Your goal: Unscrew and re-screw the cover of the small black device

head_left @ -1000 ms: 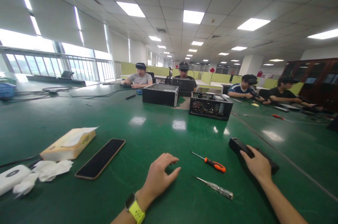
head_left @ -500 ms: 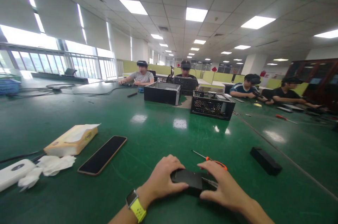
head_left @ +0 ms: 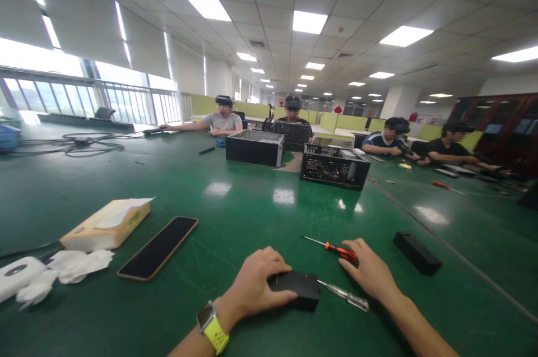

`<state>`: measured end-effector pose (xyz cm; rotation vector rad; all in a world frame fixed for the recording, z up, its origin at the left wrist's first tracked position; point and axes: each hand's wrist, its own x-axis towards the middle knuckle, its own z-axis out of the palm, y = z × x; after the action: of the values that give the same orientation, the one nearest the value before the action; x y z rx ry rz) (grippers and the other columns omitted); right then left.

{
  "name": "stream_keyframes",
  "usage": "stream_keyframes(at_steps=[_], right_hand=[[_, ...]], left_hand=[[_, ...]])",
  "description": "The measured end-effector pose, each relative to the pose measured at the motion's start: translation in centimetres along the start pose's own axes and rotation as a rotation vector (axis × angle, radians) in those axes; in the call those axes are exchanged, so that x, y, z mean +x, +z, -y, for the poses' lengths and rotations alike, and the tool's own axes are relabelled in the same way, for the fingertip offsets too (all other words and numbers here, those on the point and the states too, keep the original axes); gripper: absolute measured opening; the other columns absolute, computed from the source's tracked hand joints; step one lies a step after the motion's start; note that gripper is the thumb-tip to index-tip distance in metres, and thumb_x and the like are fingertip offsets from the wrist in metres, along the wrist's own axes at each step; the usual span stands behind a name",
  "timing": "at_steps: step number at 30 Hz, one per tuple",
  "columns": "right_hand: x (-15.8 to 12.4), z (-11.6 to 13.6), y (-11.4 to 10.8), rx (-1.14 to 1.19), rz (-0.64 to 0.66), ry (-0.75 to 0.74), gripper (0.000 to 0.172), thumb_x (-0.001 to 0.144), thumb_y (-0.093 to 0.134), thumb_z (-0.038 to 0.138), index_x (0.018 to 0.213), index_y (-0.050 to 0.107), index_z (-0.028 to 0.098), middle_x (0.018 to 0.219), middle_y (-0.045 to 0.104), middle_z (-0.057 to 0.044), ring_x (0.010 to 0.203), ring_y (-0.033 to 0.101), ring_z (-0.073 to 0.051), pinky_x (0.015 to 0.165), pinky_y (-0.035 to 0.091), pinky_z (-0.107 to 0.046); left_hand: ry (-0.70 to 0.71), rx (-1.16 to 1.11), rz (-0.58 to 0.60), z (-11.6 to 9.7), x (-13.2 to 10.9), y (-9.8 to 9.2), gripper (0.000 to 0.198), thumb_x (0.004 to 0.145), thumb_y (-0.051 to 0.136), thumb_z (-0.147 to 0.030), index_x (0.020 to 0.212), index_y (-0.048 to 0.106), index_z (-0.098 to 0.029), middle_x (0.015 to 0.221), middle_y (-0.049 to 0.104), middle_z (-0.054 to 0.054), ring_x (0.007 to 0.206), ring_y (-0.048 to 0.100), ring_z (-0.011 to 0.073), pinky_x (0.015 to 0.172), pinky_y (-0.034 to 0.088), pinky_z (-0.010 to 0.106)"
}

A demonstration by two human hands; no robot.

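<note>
The green tabletop (head_left: pixel 235 217) was smooth and glossy, mirroring light. The nearer black block (head_left: pixel 300 288) appeared matt and plastic. The orange-handled screwdriver (head_left: pixel 336 249) had a metal shaft; the clear-handled screwdriver (head_left: pixel 348 296) showed transparent plastic. The phone screen (head_left: pixel 159 247) looked glassy. Tissues (head_left: pixel 79 265) were crumpled, matt paper.

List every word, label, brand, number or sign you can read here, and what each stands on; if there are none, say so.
No text can be read.
Tissue pack: printed marks, too blurred to read.
Red diamond: any writing is too small to read.
Held box: no lettering discernible.
</note>
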<state>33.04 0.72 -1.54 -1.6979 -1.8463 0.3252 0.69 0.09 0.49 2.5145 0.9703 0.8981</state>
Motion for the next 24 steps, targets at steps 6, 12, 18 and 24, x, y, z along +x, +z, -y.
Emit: stream_keyframes(at_steps=[6, 12, 18, 24], right_hand=[[0.8, -1.2, -0.6, 0.264, 0.014, 0.006, 0.037, 0.08, 0.064, 0.052, 0.097, 0.074, 0.021, 0.081, 0.066, -0.004, 0.076, 0.063, -0.023, 0.073, 0.049, -0.035], [-0.3, -0.5, -2.1, 0.632, -0.026, 0.043, 0.052, 0.089, 0.048, 0.063, 0.099, 0.066, 0.015, 0.056, 0.052, 0.002, 0.049, 0.049, -0.015, 0.047, 0.042, -0.028], [-0.9, 0.3, -2.4, 0.75, 0.039, 0.046, 0.042, 0.083, 0.064, 0.056, 0.094, 0.068, 0.016, 0.054, 0.053, 0.003, 0.048, 0.048, -0.013, 0.048, 0.04, -0.026], [-0.9, 0.6, -2.5, 0.844, 0.018, 0.064, 0.039, 0.084, 0.067, 0.053, 0.095, 0.068, 0.015, 0.053, 0.052, 0.004, 0.048, 0.047, -0.012, 0.049, 0.039, -0.026]], left_hand=[[-0.007, -0.085, -0.048, -0.1, 0.0, 0.3, 0.031, 0.071, 0.079, -0.037, 0.095, 0.073, -0.019, 0.092, 0.07, 0.006, 0.084, 0.062, 0.0231, 0.076, 0.05, 0.032], [0.002, -0.067, -0.022, 0.1, 0.0, 0.4, 0.031, 0.07, 0.08, -0.037, 0.096, 0.074, -0.02, 0.091, 0.069, 0.005, 0.084, 0.062, 0.0229, 0.077, 0.05, 0.032], [-0.002, -0.067, -0.006, 0.1, -0.1, 0.2, 0.036, 0.069, 0.082, -0.033, 0.102, 0.075, -0.021, 0.095, 0.065, 0.005, 0.087, 0.062, 0.0221, 0.077, 0.05, 0.03], [0.007, -0.052, -0.005, 0.2, 0.0, 0.3, 0.038, 0.067, 0.085, -0.032, 0.102, 0.076, -0.02, 0.094, 0.065, 0.005, 0.086, 0.061, 0.0218, 0.076, 0.05, 0.03]])
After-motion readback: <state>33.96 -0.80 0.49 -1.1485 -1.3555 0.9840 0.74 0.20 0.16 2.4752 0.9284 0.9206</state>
